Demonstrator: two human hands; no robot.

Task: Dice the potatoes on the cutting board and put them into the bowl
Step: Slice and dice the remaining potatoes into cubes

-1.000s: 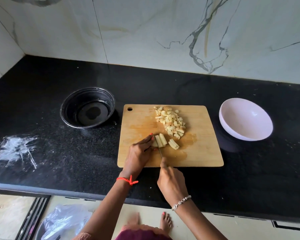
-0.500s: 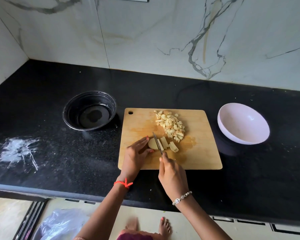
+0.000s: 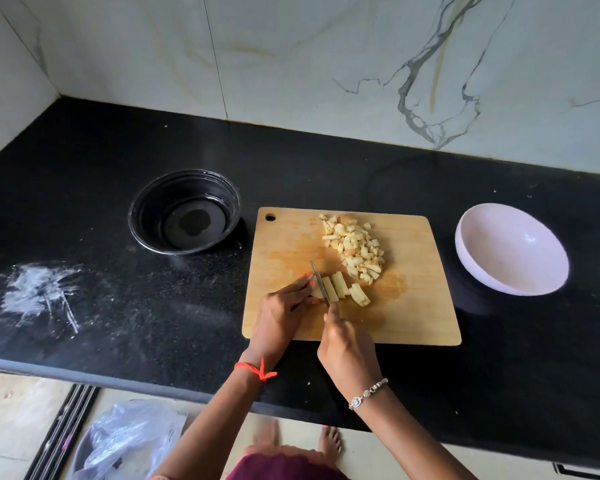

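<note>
Carefully: your left hand (image 3: 281, 317) pinches the firm, probably slippery potato chunk (image 3: 315, 293); hold well behind the knife (image 3: 318, 278) your right hand (image 3: 349, 351) grips.

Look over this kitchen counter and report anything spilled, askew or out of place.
A white powdery smear streaks the black counter at far left, well away from the cutting board. The pink bowl right of the board looks tilted, not level. Nothing else stands out.
</note>
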